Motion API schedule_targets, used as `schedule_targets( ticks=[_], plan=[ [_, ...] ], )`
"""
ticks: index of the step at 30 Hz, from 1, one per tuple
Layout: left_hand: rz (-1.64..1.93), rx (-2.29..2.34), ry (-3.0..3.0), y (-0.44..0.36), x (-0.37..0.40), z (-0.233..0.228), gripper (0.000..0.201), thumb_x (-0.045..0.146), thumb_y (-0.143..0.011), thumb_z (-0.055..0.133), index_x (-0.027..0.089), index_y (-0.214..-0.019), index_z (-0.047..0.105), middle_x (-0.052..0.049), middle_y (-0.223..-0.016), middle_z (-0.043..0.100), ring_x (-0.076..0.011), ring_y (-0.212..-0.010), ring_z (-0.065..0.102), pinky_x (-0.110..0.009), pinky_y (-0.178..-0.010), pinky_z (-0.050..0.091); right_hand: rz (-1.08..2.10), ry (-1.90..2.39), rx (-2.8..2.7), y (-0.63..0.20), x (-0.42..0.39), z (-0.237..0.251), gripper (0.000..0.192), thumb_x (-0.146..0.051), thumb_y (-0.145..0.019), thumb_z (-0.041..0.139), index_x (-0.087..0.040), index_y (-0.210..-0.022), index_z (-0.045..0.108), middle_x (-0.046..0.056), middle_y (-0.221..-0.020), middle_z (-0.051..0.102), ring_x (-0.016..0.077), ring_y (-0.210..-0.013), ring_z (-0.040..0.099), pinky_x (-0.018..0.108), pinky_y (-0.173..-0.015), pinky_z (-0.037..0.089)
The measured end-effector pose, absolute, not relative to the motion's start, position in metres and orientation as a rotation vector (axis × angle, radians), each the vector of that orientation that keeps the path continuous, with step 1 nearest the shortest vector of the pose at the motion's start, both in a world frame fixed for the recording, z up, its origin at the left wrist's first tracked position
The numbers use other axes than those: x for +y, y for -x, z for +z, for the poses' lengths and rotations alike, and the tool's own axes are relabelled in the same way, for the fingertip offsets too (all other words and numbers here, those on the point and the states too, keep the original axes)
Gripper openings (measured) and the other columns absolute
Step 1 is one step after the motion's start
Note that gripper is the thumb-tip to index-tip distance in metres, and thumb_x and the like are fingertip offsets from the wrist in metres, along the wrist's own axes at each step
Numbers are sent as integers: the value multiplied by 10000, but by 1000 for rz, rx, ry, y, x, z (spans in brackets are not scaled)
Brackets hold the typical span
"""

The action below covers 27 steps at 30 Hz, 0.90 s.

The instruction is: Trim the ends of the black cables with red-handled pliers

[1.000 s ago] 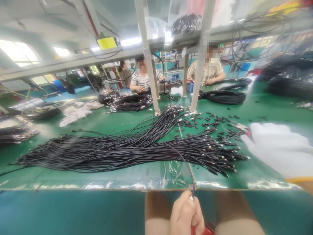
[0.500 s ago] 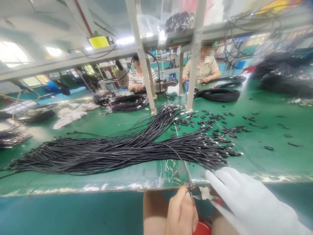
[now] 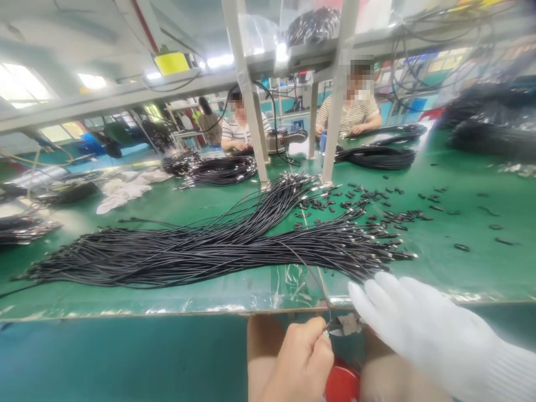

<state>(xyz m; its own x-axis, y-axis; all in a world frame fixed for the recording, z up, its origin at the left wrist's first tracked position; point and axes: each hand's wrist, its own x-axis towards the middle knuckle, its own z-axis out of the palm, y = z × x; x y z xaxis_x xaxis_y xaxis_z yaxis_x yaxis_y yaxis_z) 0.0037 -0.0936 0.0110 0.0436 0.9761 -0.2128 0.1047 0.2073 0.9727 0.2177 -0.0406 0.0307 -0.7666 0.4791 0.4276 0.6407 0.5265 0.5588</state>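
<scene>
Just past the table's front edge, my bare left hand (image 3: pixel 298 357) is closed around the end of one black cable (image 3: pixel 314 274), pinching its metal tip. The rest of that cable runs up to a large pile of black cables (image 3: pixel 201 262) on the green table. My right hand (image 3: pixel 422 324), in a white glove, grips a pair of cutting pliers (image 3: pixel 348 325), its palm hiding most of the handles. The pliers' jaws are at the cable end, beside my left fingertips. Whether the jaws touch the cable I cannot tell.
Small black pieces (image 3: pixel 402 216) lie scattered across the green table (image 3: pixel 452 273). Coiled cables (image 3: pixel 377 157) lie farther back, near the shelf posts (image 3: pixel 335 111). Two people in striped shirts sit opposite. A red round object (image 3: pixel 342 384) shows below my hands.
The pliers' jaws have come in closer to the cable end, and my left hand has turned slightly. The whole view has shifted a little.
</scene>
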Motion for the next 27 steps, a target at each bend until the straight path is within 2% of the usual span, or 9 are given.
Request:
schedule_targets(
  ticks=[4, 8, 11, 15, 17, 19, 23, 25, 27],
  plan=[
    [793, 1413, -1376, 1, -89, 23, 325, 241, -899, 479, 278, -619, 317, 12, -660, 423, -226, -713, 403, -341, -666, 272, -1031, 931, -2487, -211, -33, 31, 182, -77, -816, 512, -232, -771, 597, 27, -629, 526, 238, -577, 450, 402, -609, 229],
    [833, 1445, -1379, 5, -89, 20, 322, 228, -876, 529, 275, -586, 397, 9, -636, 473, -216, -695, 429, -321, -632, 284, -961, 998, -2574, -214, -27, 21, 163, -122, -785, 579, -258, -754, 494, 17, -657, 531, 224, -580, 462, 382, -602, 160],
    [858, 1475, -1355, 9, -91, 18, 297, 263, -894, 533, 273, -601, 483, -1, -669, 530, -219, -719, 474, -303, -649, 328, -895, 939, -2636, -219, -23, 17, 240, -130, -728, 615, -267, -703, 419, -3, -594, 493, 213, -520, 440, 373, -589, 103],
    [842, 1469, -1346, 10, -90, 16, 254, 293, -896, 556, 264, -644, 579, -15, -716, 574, -218, -722, 495, -300, -644, 352, -675, 887, -2780, -223, -18, 26, 211, -366, -850, 648, -280, -726, 500, -5, -615, 564, 208, -491, 445, 345, -547, 61],
    [875, 1426, -1364, 9, -88, 11, 286, 301, -906, 536, 258, -624, 556, -3, -661, 527, -204, -657, 452, -307, -617, 330, -447, 935, -2900, -222, -16, 35, 211, -441, -848, 694, -292, -746, 586, -11, -643, 594, 191, -484, 428, 325, -516, 63],
    [903, 1375, -1387, 10, -85, 6, 321, 306, -921, 509, 256, -604, 517, 12, -611, 468, -189, -608, 401, -313, -597, 305, -180, 1065, -3016, -218, -12, 48, 175, -404, -836, 732, -292, -740, 636, -33, -635, 566, 153, -468, 363, 304, -481, 92],
    [790, 1318, -1469, 16, -81, 4, 305, 306, -937, 492, 254, -636, 493, 20, -637, 464, -183, -637, 406, -301, -612, 314, 491, 1243, -3125, -205, -1, 75, 166, -270, -806, 696, -262, -670, 602, -81, -530, 360, 107, -443, 245, 274, -456, 171],
    [660, 1328, -1555, 20, -79, 6, 285, 307, -950, 455, 253, -672, 482, 20, -685, 487, -186, -687, 433, -294, -648, 340, 875, 1288, -3105, -200, 7, 85, 199, -306, -769, 683, -249, -629, 553, -83, -507, 329, 107, -449, 273, 274, -467, 218],
    [551, 1362, -1631, 22, -78, 8, 280, 303, -966, 397, 254, -700, 467, 17, -730, 509, -188, -729, 455, -294, -682, 363, 1282, 1381, -3032, -197, 15, 89, 214, -370, -735, 674, -242, -617, 548, -77, -503, 421, 112, -460, 368, 270, -483, 294]
  ],
)
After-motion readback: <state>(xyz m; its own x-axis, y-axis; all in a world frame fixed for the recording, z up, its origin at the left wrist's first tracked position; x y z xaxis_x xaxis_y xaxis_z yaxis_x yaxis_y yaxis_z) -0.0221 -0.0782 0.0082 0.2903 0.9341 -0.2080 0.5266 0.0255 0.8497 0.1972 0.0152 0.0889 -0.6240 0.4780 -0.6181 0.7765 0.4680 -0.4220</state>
